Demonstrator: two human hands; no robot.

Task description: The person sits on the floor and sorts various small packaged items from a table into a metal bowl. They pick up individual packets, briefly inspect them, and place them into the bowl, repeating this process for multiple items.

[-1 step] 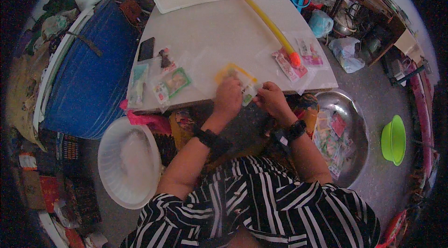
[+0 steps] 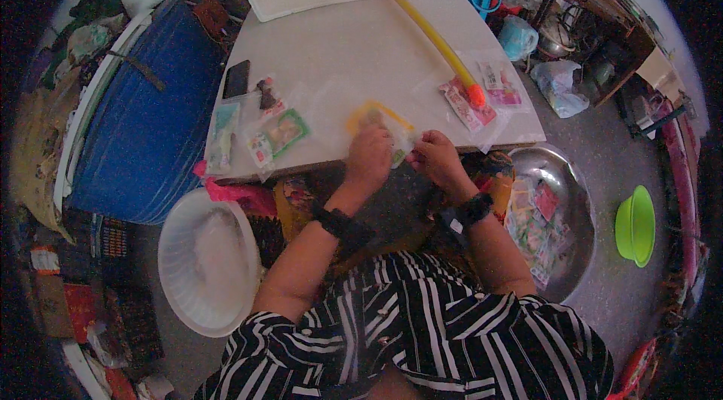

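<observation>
Over the near edge of the white table (image 2: pixel 339 46), I hold a small clear packet with a yellow-orange edge (image 2: pixel 392 120) between both hands. My left hand (image 2: pixel 369 155) is closed on its left side, with fingers curled over it. With a pinch, my right hand (image 2: pixel 435 159) grips the packet's right corner; the fingertips are partly hidden. Left of my hands lie a green-edged packet (image 2: pixel 288 132) and other small clear packets. Pink-and-white packets (image 2: pixel 468 105) lie to the right, beneath the orange end of a yellow tube (image 2: pixel 440 42).
A foam box (image 2: pixel 331 4) stands at the table's far side, a black phone (image 2: pixel 236 79) at its left. Below are a white basin (image 2: pixel 177 272) on the left and a metal basin (image 2: pixel 576 249) holding several packets on the right. A blue barrel (image 2: pixel 151 121) and green bowl (image 2: pixel 636 227) flank these.
The packet's lower right part has shifted slightly between my fingers, and my right hand has moved a little. Everything else stays in place.
</observation>
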